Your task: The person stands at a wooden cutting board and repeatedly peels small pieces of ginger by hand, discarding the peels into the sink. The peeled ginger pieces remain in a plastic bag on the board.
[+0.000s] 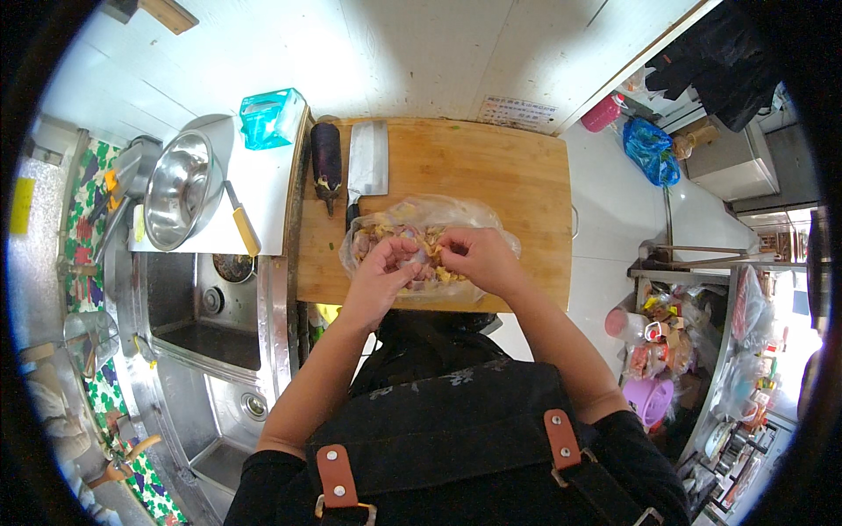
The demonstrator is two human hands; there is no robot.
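Chopped raw meat (386, 235), pink with yellowish skin like chicken, lies in an opened clear plastic bag (482, 216) near the front of a wooden cutting board (491, 167). My left hand (383, 273) reaches in from the left, its thumb and fingers closed around a pinkish piece. Facing it, my right hand (481, 258) pinches at the meat with curled fingers; what lies between those fingertips is mostly hidden. Behind the bag rests a cleaver (368, 158), its handle toward me and partly covered by the bag. A dark purple eggplant (325, 158) lies left of the cleaver.
Left of the board, a white counter (263, 188) carries a steel bowl (180, 188), a yellow-handled knife (243, 223) and a turquoise packet (269, 118). A double steel sink (206, 346) sits nearer. Shelves at the right hold bagged goods and a purple basket (649, 399).
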